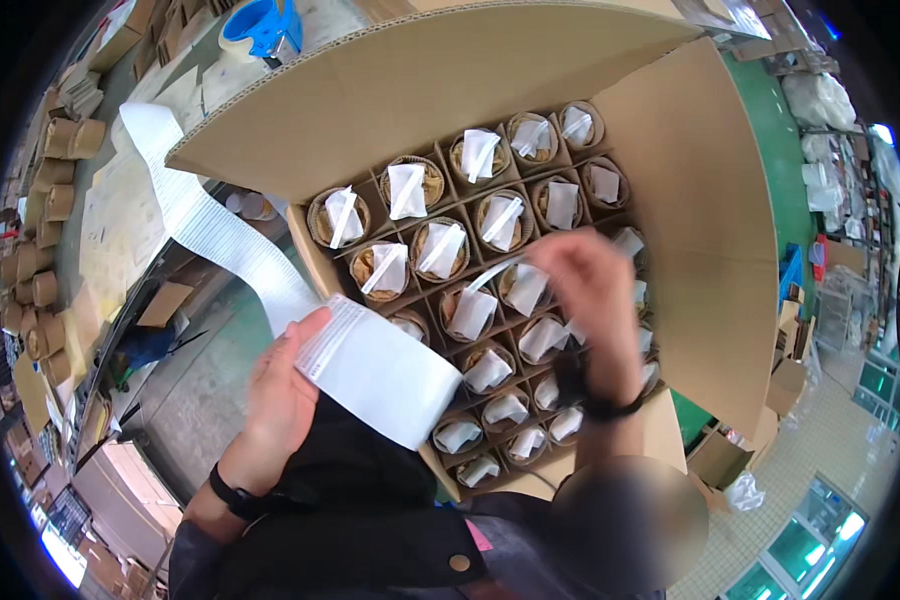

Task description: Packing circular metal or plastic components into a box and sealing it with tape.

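- Head view: left hand (282, 395) pinches the strip (380, 365), whose end overhangs the box's (710, 250) left edge.
- Right hand (592, 285), blurred, over the box's middle; grip: cannot tell.
- Strip looks light, floppy, easily creased; best held by its borders.

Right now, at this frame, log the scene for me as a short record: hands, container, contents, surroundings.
Left hand: holding a long white strip that trails up to the worktable
Right hand: above the box contents, blurred; grip unclear
Container: open cardboard box, flaps raised, divided into cells
Contents: round items in the cells, many topped with a white slip
Surroundings: blue tape dispenser beyond the box
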Demonstrator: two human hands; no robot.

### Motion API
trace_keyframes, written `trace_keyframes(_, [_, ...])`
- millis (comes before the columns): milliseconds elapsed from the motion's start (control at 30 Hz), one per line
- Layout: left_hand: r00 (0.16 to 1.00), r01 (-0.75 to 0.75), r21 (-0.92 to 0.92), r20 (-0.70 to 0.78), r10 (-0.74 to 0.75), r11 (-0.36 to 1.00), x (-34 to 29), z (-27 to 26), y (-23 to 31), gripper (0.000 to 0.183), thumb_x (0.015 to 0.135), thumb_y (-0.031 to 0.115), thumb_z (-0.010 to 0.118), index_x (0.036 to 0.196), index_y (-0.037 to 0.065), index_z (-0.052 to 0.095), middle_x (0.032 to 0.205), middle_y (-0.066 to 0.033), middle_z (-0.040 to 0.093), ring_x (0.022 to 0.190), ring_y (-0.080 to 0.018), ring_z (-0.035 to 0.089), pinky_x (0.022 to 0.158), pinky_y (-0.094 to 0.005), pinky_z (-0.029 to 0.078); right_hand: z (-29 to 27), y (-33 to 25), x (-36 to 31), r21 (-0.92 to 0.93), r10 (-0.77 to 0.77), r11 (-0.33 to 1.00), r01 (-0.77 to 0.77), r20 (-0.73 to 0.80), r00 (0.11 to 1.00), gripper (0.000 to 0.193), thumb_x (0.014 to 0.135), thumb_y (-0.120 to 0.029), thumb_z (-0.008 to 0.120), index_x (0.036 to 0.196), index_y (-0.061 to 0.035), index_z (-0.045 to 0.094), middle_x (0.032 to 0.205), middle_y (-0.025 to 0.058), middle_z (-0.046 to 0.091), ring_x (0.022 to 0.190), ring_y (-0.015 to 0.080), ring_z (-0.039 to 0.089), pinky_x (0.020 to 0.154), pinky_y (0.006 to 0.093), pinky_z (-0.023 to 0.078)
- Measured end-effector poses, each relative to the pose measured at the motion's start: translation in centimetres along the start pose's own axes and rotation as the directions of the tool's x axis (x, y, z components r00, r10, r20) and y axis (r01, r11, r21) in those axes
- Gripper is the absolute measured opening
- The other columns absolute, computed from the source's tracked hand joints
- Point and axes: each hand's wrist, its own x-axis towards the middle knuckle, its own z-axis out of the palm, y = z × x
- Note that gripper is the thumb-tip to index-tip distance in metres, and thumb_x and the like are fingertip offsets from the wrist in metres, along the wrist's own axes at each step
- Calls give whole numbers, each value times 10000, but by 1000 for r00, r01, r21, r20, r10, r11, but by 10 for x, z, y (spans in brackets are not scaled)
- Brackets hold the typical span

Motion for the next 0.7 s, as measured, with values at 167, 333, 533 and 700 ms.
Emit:
trace_keyframes(167, [997,-5,26,80,3,1000,4,6,-1,417,1003,237,419,1235,-99,503,1223,-176,570,1136,-233,554,1008,-351,413,-103,105,90,-447,-88,893,54,-55,995,215,731,-12,721,924,-12,625,839,95,650,744,180,613,696,305,507])
trace_keyframes(333, [995,-89,160,46,83,983,-1,-5,-9,403,878,-31,579,1273,-43,498,1209,-160,580,1108,-219,571,970,-342,452,-55,99,90,-629,-254,777,-32,-360,898,534,653,-85,796,1121,-49,541,1077,137,558,939,299,572,819,400,478])
trace_keyframes(533, [989,-40,-64,142,49,997,4,12,-10,534,789,-108,654,1289,-3,498,1159,-123,609,1073,-193,588,963,-335,463,-14,54,51,-610,-345,791,50,-377,860,563,683,-111,797,1165,-21,520,1052,152,521,953,285,533,832,343,454])
trace_keyframes(700, [967,-145,251,240,84,957,-9,22,-3,530,777,-77,699,1271,-9,517,1167,-110,607,1053,-152,583,930,-307,477,67,-25,-31,503,-69,793,-343,634,770,389,844,-25,651,1216,-56,543,922,32,647,805,83,585,765,235,463])
